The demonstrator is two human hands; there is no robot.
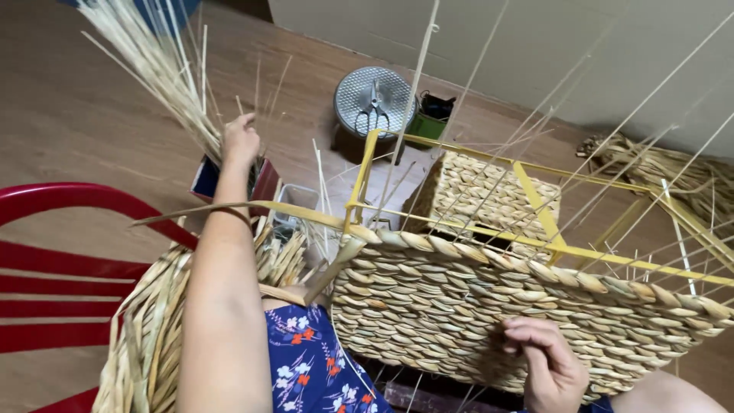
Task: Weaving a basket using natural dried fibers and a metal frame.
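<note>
The half-woven straw basket on its yellow metal frame (527, 306) lies across the lap; it looks light but stiff, best held by the rim. The right hand (547, 363) pinches its weave. The left hand (240, 140), closed, grasps thin, brittle pale reed stalks (164, 69) low down.

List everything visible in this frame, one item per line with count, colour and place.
woven basket: one, straw-coloured, centre, on a yellow metal frame
loose strips: bundle, straw-coloured, lower left
thin stalks: bundle, pale, upper left
chair: one, red, left edge
round tin: one, silver, top centre on the floor
scissors: one pair, grey, on the tin
small box: one, green, beside the tin
plaited coil: one, straw-coloured, right by the wall
left hand: gripping the thin stalks
right hand: on the basket's front wall
</note>
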